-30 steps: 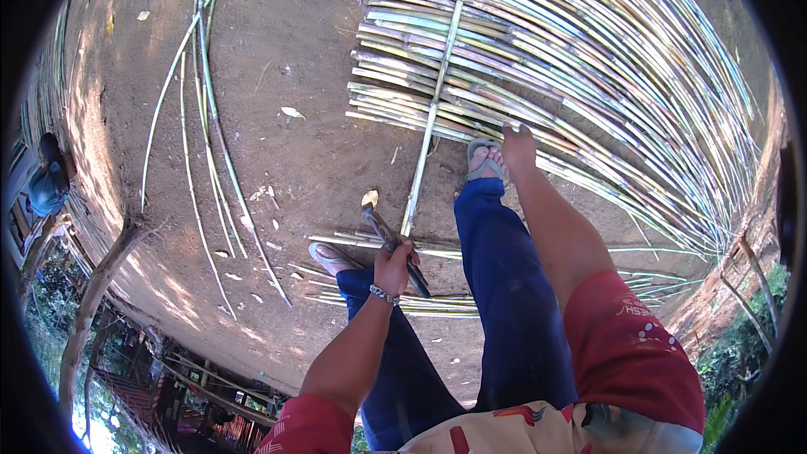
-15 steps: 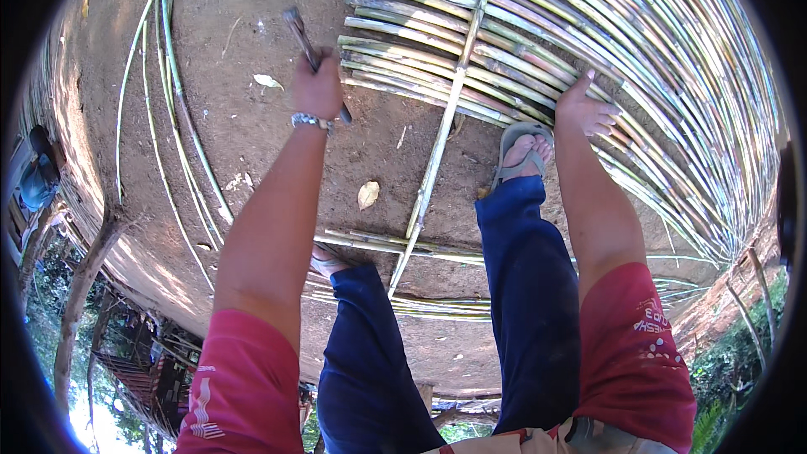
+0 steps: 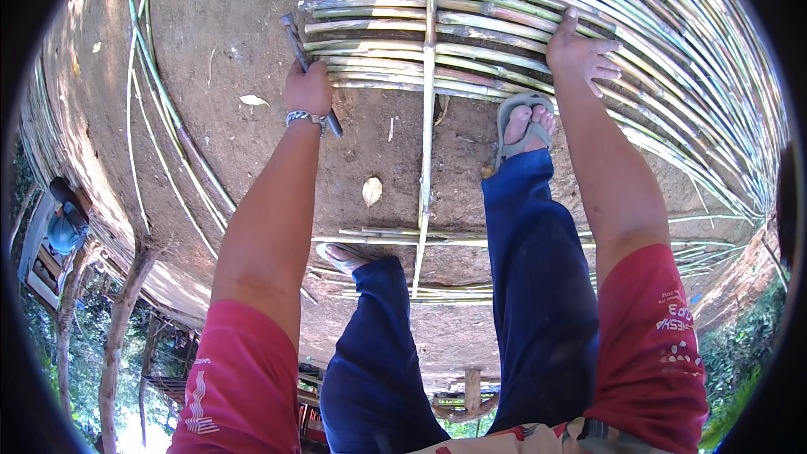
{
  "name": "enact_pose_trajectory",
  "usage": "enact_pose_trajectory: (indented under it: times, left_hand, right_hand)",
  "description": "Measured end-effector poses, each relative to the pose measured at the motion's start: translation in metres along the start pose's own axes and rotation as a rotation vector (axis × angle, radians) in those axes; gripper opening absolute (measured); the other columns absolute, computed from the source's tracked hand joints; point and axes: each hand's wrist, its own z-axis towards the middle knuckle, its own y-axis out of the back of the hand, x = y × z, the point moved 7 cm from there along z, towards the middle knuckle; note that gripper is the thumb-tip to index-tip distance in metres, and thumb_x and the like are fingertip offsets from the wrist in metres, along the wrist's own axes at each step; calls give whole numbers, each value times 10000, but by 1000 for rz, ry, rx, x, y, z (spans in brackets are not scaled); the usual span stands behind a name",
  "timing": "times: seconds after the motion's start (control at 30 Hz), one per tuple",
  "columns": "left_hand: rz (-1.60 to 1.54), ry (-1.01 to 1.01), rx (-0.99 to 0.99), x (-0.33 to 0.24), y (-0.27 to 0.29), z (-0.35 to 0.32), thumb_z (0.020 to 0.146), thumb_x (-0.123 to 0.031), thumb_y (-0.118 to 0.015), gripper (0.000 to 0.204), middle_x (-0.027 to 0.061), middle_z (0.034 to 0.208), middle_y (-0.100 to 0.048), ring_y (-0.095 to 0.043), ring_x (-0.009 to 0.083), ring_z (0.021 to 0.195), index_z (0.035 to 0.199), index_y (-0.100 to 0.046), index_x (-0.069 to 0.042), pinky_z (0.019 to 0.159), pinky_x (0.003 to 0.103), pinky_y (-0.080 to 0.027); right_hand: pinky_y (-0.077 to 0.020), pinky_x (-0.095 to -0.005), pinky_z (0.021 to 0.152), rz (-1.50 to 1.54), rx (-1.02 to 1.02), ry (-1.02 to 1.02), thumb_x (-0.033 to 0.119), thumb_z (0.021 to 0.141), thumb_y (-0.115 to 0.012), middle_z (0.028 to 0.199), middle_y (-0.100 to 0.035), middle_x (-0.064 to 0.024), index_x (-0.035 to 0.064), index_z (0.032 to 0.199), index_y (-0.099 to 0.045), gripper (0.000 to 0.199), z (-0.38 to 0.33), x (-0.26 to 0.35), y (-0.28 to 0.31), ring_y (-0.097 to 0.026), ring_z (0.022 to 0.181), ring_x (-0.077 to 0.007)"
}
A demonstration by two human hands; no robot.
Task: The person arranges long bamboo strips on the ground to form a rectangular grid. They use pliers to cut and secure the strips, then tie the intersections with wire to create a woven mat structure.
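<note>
My left hand [image 3: 308, 91] is closed around a short, dark, hammer-like tool [image 3: 296, 40]. Its upper end points away from me, beside the cut ends of the bamboo poles [image 3: 370, 12]. Fingers spread, my right hand [image 3: 582, 52] rests on the row of poles farther right. A long crosspiece pole [image 3: 429, 101] lies across the row and runs back toward my feet. My sandalled right foot [image 3: 525, 122] stands against the nearest poles, to the left of my right forearm.
Thin poles [image 3: 172, 109] lie on the dirt at the left. More poles [image 3: 454, 292] lie near my left foot [image 3: 343, 257]. A dry leaf [image 3: 371, 192] is on the ground between my arms. Wooden posts [image 3: 122, 328] stand at the lower left.
The view has turned, so the crosspiece now looks nearly upright. My left hand with the tool is closer to the pole ends. My right hand stays spread on the poles.
</note>
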Motion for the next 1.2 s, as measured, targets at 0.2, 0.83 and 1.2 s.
enact_pose_trajectory:
  times: [0.2, 0.83, 1.2]
  left_hand:
    - [132, -257, -142, -15, -16, -55, 880, -232, -554, 420, 147, 788, -636, -643, 290, 734, 1229, -607, -4, 707, 408, -503]
    - [-183, -54, 492, -48, -116, -21, 914, -185, -551, 241, 102, 806, -713, -553, 165, 576, 988, -600, 39, 568, 301, -469]
    - [-210, 80, 462, -45, -115, -20, 874, -173, -571, 204, 105, 680, -640, -537, 194, 533, 857, -608, 26, 553, 359, -436]
  right_hand:
    - [-53, -703, 1144, -40, -26, 47, 805, 875, -398, 1587, -21, -390, -69, 1545, 92, 1205, 6, -14, 5, 88, 1512, -462]
    - [-55, -648, 1174, 31, -4, 114, 766, 888, -439, 1595, -52, -375, 30, 1590, -25, 1098, 11, -21, -2, 2, 1521, -447]
    - [-71, -660, 1166, -275, -247, 760, 695, 952, -389, 1620, -78, -299, 112, 1600, -140, 906, 17, -107, 15, -42, 1509, -468]
